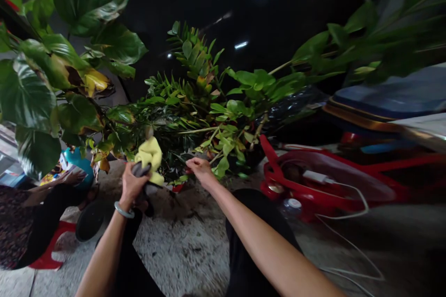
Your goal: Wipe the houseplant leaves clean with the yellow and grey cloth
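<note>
My left hand (133,183), with a pale bracelet at the wrist, is closed around a yellow cloth (150,157) and something dark grey bunched with it. To its right, my right hand (201,170) is closed at the lower edge of the green plants (226,141), its fingers pinched together. What those fingers hold, if anything, is too small to make out. Leafy stems spread just above and behind both hands. A small red object (178,187) shows low between them, under the leaves.
Large-leaved plants (28,93) hang at the left. A person (17,222) sits there on a red stool (52,246) beside a black pot (91,220). At right are a red basket (303,195) and white cable (365,255) on the concrete floor (184,246).
</note>
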{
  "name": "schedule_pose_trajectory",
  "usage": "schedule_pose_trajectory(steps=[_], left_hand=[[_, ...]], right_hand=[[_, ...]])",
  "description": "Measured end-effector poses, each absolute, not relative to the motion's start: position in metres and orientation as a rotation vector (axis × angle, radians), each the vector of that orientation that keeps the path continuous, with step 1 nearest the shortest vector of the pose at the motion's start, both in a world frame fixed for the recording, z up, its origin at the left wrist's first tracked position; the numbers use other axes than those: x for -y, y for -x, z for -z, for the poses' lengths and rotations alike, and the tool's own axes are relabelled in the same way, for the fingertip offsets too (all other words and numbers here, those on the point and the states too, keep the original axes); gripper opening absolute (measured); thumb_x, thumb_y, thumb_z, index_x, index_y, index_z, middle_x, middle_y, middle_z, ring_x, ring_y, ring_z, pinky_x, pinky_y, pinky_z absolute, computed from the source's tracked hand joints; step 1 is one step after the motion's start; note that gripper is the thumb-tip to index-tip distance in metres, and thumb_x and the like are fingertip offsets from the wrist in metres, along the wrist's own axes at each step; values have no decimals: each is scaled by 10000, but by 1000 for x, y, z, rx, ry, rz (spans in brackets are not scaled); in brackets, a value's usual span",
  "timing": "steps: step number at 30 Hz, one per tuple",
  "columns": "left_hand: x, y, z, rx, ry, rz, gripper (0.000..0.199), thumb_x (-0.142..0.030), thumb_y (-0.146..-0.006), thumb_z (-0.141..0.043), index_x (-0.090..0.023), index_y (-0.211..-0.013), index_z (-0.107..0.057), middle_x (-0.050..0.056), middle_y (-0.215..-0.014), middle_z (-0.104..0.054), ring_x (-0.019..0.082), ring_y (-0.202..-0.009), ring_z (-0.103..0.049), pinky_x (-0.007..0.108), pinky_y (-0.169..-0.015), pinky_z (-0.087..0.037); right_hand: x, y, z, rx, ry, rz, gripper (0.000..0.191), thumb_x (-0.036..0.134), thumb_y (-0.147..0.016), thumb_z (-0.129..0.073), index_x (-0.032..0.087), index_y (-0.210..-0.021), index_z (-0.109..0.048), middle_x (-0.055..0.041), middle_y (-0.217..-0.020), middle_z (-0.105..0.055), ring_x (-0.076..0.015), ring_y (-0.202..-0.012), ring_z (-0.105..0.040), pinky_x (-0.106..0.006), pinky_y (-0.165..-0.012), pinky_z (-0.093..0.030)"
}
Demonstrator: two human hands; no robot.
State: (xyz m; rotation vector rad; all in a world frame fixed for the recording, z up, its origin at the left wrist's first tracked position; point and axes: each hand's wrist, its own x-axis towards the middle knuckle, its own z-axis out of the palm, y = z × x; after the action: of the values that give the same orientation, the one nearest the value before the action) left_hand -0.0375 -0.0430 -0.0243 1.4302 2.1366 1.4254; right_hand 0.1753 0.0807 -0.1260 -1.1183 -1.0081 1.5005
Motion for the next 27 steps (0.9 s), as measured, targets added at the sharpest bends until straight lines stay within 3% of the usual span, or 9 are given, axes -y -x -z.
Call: schedule_pose_trajectory(steps=[3,6,9,13,15,20,27], left_hand=[[70,26,62,-2002,-1464,-1194,477,-313,-513,-864,-193,-926,-660,24,-858,-737,239,-835,-704,369,-807,-570],[101,21,72,-1980,-1453,-1228,446,-300,-538,-845,-196,-930,-659,26,-868,-732,241,-836,-704,363,-797,-573],[118,16,60,-2020,-1421,-1350,471,-325,-535,-850,-209,-941,-642,23,-875,-724,243,-834,-709,359,-789,-581],[128,8,48,-2019,-1419,-1461,487,-360,-549,-850,-220,-959,-627,26,-891,-716,243,-843,-710,355,-793,-585],[133,5,49,-1973,-1422,-1474,497,-349,-548,-850,-222,-971,-621,28,-911,-718,250,-872,-716,354,-805,-587],[148,-6,62,-1869,-1354,-1474,499,-266,-557,-804,-223,-1015,-613,30,-951,-728,248,-899,-721,365,-847,-588],[172,-26,66,-1685,-1514,-1362,549,-218,-621,-793,-214,-1140,-616,64,-1076,-740,253,-970,-722,388,-920,-574]], right_hand=[[-79,-180,127,1028,1173,-1537,159,307,-643,-767,234,-567,-648,19,-509,-630,-180,-534,-616,-293,-548,-542],[-76,-187,125,1061,1237,-1619,145,320,-691,-768,223,-628,-679,0,-560,-687,-178,-545,-646,-246,-476,-468],[-67,-192,117,1108,1281,-1716,245,443,-764,-764,203,-734,-722,-37,-646,-748,-183,-562,-681,-212,-435,-404],[-41,-195,101,1159,1102,-1985,436,623,-827,-698,191,-835,-755,-77,-768,-787,-186,-640,-715,-223,-493,-477],[-24,-195,96,1089,938,-2049,433,630,-796,-717,201,-836,-757,-68,-786,-789,-188,-645,-701,-251,-525,-515],[11,-195,81,989,871,-1804,377,490,-558,-871,206,-776,-753,-26,-699,-754,-203,-639,-663,-271,-542,-506],[37,-184,45,1006,754,-1701,408,455,-539,-867,219,-853,-757,-30,-799,-794,-264,-870,-731,-312,-753,-559]])
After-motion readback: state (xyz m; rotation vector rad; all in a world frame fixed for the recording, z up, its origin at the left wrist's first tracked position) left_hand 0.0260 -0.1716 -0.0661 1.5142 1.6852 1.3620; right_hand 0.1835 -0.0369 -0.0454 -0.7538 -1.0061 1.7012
